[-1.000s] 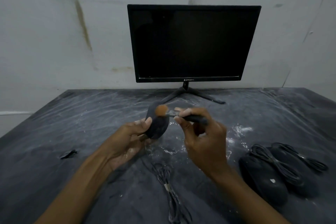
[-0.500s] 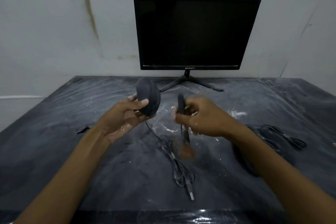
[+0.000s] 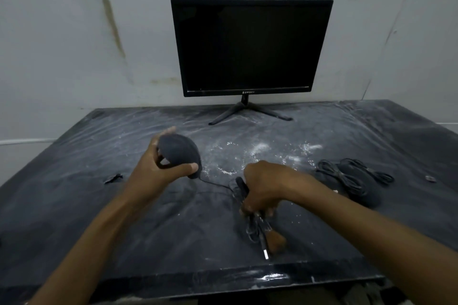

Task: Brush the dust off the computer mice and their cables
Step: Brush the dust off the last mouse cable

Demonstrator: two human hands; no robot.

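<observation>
- The dark mouse [image 3: 179,150] is lifted above the desk [image 3: 74,193], gripped in the left hand [image 3: 158,168], thumb across its near end; its cable [image 3: 215,183] drops to a loose bundle by the right hand [image 3: 266,186]
- The right-hand fingers clench the brush [image 3: 270,235], bristles blurred over that bundle; the handle is mostly hidden
- Two more mice [image 3: 357,186] with coiled cables lie to the right, outlines murky
- A dark monitor [image 3: 250,47] stands behind
</observation>
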